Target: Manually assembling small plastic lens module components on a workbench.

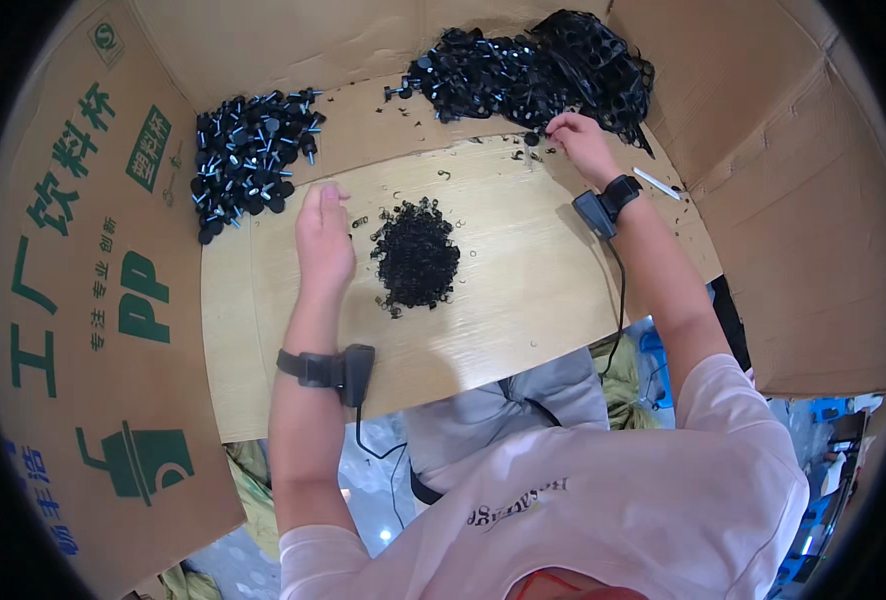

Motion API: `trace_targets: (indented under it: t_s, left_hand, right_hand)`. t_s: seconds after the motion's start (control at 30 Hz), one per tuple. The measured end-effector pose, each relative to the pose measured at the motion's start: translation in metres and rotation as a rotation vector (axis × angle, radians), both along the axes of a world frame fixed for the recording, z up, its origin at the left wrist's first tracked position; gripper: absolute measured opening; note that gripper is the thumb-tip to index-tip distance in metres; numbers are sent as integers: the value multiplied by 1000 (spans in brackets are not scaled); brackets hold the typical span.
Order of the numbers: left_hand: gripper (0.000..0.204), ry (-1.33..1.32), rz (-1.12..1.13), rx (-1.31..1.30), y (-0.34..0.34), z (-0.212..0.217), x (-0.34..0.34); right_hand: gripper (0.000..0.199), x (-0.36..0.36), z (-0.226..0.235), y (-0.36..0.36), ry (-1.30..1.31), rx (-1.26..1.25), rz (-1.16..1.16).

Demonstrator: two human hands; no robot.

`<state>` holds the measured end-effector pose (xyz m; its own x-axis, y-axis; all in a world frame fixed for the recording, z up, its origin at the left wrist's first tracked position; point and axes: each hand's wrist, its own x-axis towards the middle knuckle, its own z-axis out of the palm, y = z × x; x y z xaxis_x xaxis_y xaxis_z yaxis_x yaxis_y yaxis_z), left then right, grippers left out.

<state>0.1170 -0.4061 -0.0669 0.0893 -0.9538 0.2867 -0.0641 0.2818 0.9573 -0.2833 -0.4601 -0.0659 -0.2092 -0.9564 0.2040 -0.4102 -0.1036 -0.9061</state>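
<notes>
My right hand (583, 148) reaches to the far right of the board, its fingers slightly curved and apart beside a black round-headed screw (532, 139). That screw's pale shank points toward me. Just beyond the hand lies a heap of black-headed screws (483, 75). My left hand (325, 240) is over the left part of the board, its fingers folded together; what they hold, if anything, is hidden. To its right lies a pile of small black hook-shaped clips (416, 255). Beyond it, at the far left, is another heap of black-headed screws (253, 155).
Cardboard walls (93, 250) stand left, right and behind the pale board (508, 290). A black net bag (603, 75) lies at the back right, near a white stick-like tool (657, 183). Wristbands with cabled boxes (358, 375) sit on both forearms. Stray clips dot the board.
</notes>
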Motion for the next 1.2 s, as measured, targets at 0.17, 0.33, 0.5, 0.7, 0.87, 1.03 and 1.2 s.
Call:
trace_targets:
  t_s: [0.17, 0.33, 0.5, 0.7, 0.87, 1.03, 1.2]
  left_hand:
    - [28, -249, 3, -42, 0, -4, 6]
    - [26, -271, -52, -170, 9, 4, -2]
    - [20, -122, -131, -129, 13, 3, -9]
    - [26, 57, -337, -165, 37, 13, -31]
    - [35, -294, -304, -324, 35, 11, -31]
    - [34, -369, -282, -397, 35, 8, -34]
    - [34, -459, -245, -459, 34, 8, -31]
  right_hand:
    - [17, 12, -1, -5, 326, 43, -51]
    - [25, 19, -8, -17, 649, -98, -99]
    - [19, 77, 26, 29, 31, -13, 183]
    - [18, 164, 28, 95, -470, -5, 625]
    - [18, 182, 0, 96, -600, -86, 581]
    - [19, 179, -10, 99, -709, 21, 581]
    - [21, 174, -17, 98, -717, 132, 624]
